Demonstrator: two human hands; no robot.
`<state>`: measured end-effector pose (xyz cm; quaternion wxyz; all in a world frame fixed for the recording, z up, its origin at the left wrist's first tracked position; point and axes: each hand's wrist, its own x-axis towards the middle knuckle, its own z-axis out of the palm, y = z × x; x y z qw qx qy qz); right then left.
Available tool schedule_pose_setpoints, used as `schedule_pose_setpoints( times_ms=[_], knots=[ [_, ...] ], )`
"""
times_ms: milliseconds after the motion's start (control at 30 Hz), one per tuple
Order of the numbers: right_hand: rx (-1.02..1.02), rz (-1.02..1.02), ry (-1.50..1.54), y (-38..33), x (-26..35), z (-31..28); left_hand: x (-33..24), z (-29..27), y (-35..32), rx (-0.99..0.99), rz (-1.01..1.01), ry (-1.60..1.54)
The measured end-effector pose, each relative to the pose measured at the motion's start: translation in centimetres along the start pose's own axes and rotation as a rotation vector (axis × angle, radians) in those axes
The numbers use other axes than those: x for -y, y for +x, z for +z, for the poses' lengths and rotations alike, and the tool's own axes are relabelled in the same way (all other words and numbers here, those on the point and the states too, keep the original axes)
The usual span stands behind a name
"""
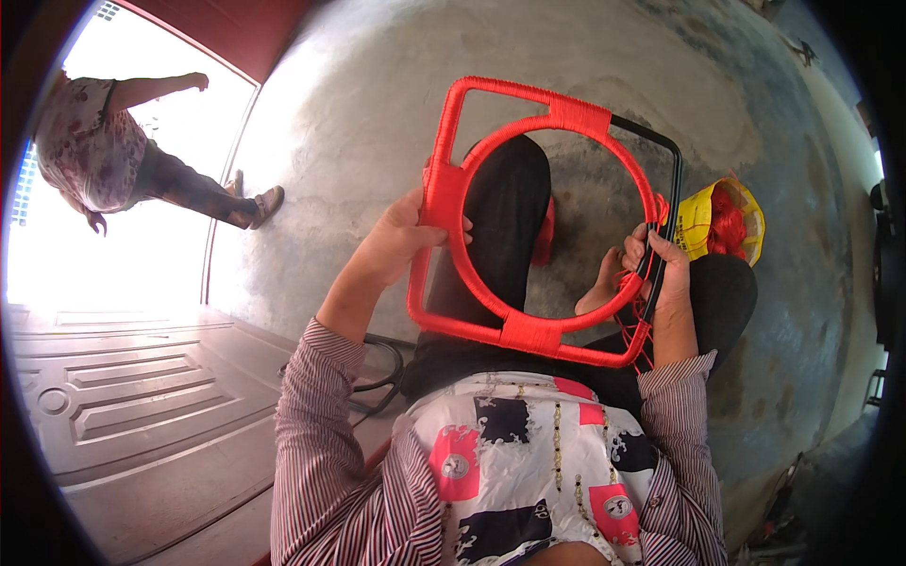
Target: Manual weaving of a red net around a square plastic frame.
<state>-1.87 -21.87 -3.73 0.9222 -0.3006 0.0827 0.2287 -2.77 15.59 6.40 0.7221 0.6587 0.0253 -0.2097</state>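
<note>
at frame centre we hold the frame (528, 222), stiff and light by our judgement, left hand (401, 236) clamped on its wrapped left edge, right hand (651, 269) pinching red cord (634, 311) at the bare right edge.

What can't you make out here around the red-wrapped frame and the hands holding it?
Head view only:
- Right hand: its fingers sit behind the frame and red cord, so the grip on the cord is unclear.
- Left hand: palm side hidden behind the frame's edge.
- Yellow bag: contents beyond the red cord are hidden.
- Other person: head cut off by the image rim, washed out by doorway glare.
</note>
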Motion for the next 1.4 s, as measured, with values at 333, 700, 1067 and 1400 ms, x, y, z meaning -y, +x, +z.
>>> schedule_pose_setpoints(
  times_ms=[333,700,1067,1400],
  knots=[
    [0.007,-0.014,-0.074,0.3,0.3,-0.3,0.6,-0.7,-0.1,-0.048,0.034,0.416],
    [-0.063,-0.038,-0.105,0.3,-0.1,-0.3,2.1,-0.2,-0.5,-0.112,-0.024,0.019],
    [-0.132,-0.005,-0.081,1.0,-0.2,-0.8,3.5,0.5,-0.2,-0.304,-0.119,-0.354],
    [-0.120,-0.005,-0.094,1.4,-0.3,-1.5,6.3,-2.1,-1.3,-0.022,-0.081,-0.432]
  ],
)
